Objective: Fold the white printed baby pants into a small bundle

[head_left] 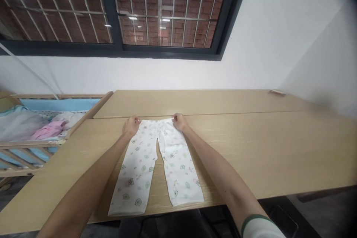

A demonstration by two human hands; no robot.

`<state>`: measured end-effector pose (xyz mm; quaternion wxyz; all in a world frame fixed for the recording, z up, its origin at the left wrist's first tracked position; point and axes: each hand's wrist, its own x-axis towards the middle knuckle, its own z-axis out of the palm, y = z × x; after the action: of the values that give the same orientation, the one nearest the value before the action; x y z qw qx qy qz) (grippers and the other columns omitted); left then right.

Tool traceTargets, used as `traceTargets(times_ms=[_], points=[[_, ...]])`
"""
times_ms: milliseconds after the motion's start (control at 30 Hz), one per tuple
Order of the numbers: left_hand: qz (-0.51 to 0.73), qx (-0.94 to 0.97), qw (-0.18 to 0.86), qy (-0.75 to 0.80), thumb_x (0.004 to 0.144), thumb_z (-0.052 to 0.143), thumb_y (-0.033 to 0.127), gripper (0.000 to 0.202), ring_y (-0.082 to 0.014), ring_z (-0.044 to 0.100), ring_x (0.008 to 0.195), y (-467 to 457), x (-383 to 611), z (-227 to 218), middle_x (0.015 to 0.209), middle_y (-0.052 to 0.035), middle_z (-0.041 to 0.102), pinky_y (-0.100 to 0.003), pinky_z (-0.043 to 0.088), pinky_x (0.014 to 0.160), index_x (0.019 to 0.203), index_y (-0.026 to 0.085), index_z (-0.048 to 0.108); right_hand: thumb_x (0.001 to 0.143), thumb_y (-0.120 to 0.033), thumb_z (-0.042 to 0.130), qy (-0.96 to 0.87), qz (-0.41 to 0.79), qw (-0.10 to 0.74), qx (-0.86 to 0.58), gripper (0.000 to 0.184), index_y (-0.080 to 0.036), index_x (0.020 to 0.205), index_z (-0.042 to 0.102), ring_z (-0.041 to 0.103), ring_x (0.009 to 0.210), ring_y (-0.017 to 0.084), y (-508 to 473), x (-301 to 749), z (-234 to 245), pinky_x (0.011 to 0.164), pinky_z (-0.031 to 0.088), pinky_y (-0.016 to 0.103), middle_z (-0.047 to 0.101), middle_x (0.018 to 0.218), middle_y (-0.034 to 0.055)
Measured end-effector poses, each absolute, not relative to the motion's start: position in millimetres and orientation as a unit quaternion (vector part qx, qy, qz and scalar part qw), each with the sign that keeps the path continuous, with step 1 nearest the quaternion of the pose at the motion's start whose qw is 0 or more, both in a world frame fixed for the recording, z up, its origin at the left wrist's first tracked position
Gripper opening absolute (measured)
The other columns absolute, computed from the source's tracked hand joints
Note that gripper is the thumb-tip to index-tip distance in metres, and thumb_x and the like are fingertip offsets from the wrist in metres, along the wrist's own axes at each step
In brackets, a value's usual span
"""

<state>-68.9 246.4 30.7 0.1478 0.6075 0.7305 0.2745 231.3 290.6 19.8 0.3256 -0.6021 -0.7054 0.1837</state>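
A small pair of white baby trousers (156,163) with a green and pink print lies flat on the wooden table (264,148), waistband away from me and both legs pointing toward the near edge. My left hand (130,125) is closed in a pinch on the left corner of the waistband. My right hand (180,121) pinches the right corner. Both arms reach straight out over the trouser legs.
A wooden cot (41,126) with blue lining and pink and white clothes stands against the table's left side. A second table (195,102) butts on behind, against the white wall under a barred window. A small flat object (277,92) lies far right.
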Motion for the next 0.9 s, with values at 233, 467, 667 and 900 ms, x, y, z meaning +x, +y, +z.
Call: traceTargets(times_ms=[233, 467, 667, 900], points=[[0.247, 0.600, 0.133, 0.749, 0.097, 0.057, 0.032, 0.015, -0.0230, 0.065, 0.106, 265.5, -54.1, 37.5, 0.113, -0.0071, 0.072, -0.030, 0.045, 0.082, 0.108, 0.024, 0.063, 0.087, -0.015, 0.063, -0.692, 0.155, 0.309, -0.634, 0.010, -0.018, 0.094, 0.070, 0.064, 0.089, 0.017, 309.0, 234.8, 23.6, 0.084, 0.046, 0.027, 0.070, 0.095, 0.0068], [0.219, 0.606, 0.115, 0.756, 0.098, 0.053, 0.032, 0.017, -0.0256, 0.065, 0.107, 261.4, -42.2, 54.7, 0.114, -0.0116, 0.071, -0.034, 0.048, 0.085, 0.109, 0.022, 0.063, 0.086, -0.014, 0.064, -0.688, 0.156, 0.297, -0.644, 0.013, -0.017, 0.097, 0.071, 0.065, 0.088, 0.017, 317.9, 237.0, 25.2, 0.084, 0.047, 0.026, 0.072, 0.096, 0.0070], [0.222, 0.662, 0.055, 0.714, 0.098, 0.051, 0.033, 0.036, -0.0342, 0.049, 0.131, 220.1, -4.2, 88.6, 0.136, -0.0203, 0.058, -0.048, 0.034, 0.109, 0.129, 0.016, 0.055, 0.085, -0.015, 0.065, -0.686, 0.178, 0.281, -0.647, 0.013, -0.015, 0.097, 0.071, 0.066, 0.084, 0.016, 323.1, 238.5, 28.5, 0.080, 0.048, 0.024, 0.073, 0.093, 0.0070], [0.110, 0.825, 0.189, 0.521, 0.095, 0.050, 0.050, 0.034, -0.0257, 0.068, 0.081, 67.6, 82.6, 106.8, 0.090, -0.0075, 0.072, -0.035, 0.049, 0.073, 0.094, 0.020, 0.066, 0.084, -0.022, 0.069, -0.680, 0.218, 0.272, -0.645, 0.010, -0.015, 0.091, 0.072, 0.065, 0.079, 0.015, 324.4, 243.0, 36.4, 0.076, 0.047, 0.022, 0.073, 0.088, 0.0053]])
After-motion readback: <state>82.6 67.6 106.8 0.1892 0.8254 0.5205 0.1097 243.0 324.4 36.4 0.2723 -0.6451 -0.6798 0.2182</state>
